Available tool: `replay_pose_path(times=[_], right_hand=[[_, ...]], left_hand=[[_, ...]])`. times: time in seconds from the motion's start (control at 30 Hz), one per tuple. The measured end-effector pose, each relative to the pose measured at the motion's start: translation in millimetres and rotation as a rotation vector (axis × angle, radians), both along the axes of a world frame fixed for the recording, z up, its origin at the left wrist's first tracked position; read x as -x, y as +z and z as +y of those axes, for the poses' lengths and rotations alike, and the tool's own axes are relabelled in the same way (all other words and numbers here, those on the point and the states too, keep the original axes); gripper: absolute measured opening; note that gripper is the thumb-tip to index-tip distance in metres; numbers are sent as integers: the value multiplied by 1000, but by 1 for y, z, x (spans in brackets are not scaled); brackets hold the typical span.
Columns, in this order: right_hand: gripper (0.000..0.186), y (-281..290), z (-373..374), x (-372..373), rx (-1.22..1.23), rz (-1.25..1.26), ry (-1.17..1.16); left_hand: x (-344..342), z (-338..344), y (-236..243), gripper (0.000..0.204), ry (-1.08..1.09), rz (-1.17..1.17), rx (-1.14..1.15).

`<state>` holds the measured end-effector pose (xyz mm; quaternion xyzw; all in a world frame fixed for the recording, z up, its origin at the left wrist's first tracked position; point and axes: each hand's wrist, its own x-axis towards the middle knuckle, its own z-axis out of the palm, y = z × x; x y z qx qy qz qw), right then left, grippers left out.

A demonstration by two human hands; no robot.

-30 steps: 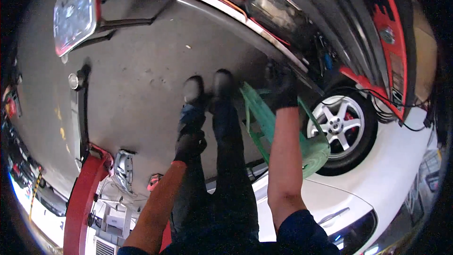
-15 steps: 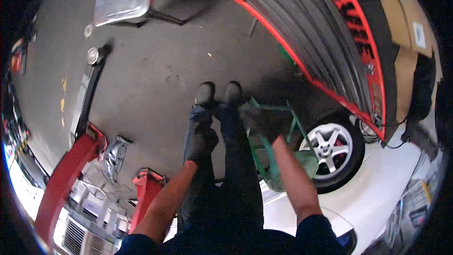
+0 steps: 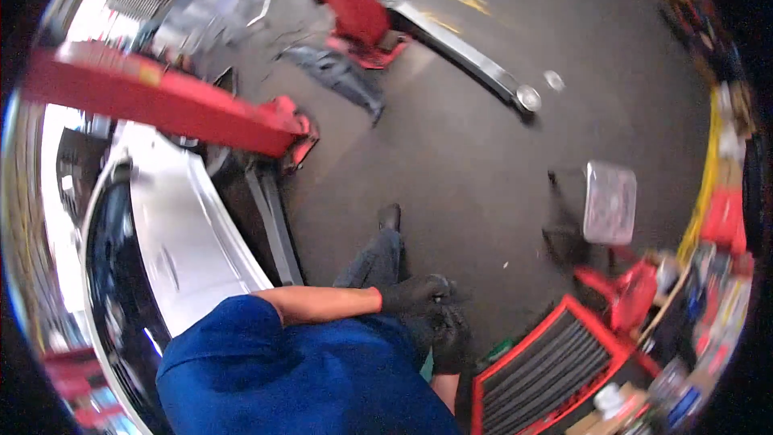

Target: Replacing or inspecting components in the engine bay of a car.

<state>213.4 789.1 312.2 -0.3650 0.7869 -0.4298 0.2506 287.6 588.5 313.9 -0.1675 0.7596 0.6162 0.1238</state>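
Observation:
My left hand, in a dark glove, reaches across in front of my body with its fingers curled. Close beside it is my right hand, also in a dark glove, its fingers toward the left hand and smeared by motion. A small greyish glint shows at the left fingertips, but what it belongs to is too blurred to name. A strip of green stool frame shows next to my right wrist, the rest of it hidden by my body.
A red-framed tool cabinet with a ribbed black top stands at lower right. A metal-topped stool is farther right. Red lift posts with long arms, a grey car part and a white car lie to the left and ahead.
My view has swung left, so the lift posts now lie ahead and the cabinet at lower right. My hands, apart before, have come together. One leg is stepping forward.

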Motion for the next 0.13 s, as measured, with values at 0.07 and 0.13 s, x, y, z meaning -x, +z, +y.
replay_pose_path(times=[0.07,0.13], right_hand=[[33,-2,-54,12,-20,-45,135],[35,-1,-116,17,-61,-87,229]], left_hand=[[-15,-45,-20,33,-58,-16,91],[-24,-108,12,40,23,33,160]])
